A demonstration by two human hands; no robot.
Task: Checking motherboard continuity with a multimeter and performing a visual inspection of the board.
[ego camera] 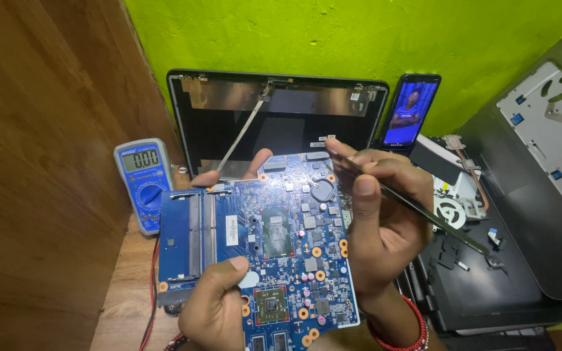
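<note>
My left hand (213, 305) grips a blue laptop motherboard (274, 240) from below, thumb pressed on its near face. Fingertips show past the board's far edge. The board is tilted up toward me, with a silver coin cell (322, 189) near its top right and two bare chips down its middle. My right hand (385, 221) is at the board's right edge, pinching dark metal tweezers (437, 218) between thumb and forefinger. The tweezers' tips point at the board's top right corner, just above the coin cell.
A blue multimeter (143, 182) with red leads (154, 286) lies at left by a wooden panel (40, 175). A bare laptop lid (274, 117) and a lit phone (413, 110) lean on the green wall. At right are an open laptop base with fan (453, 211) and a grey cover (554, 149).
</note>
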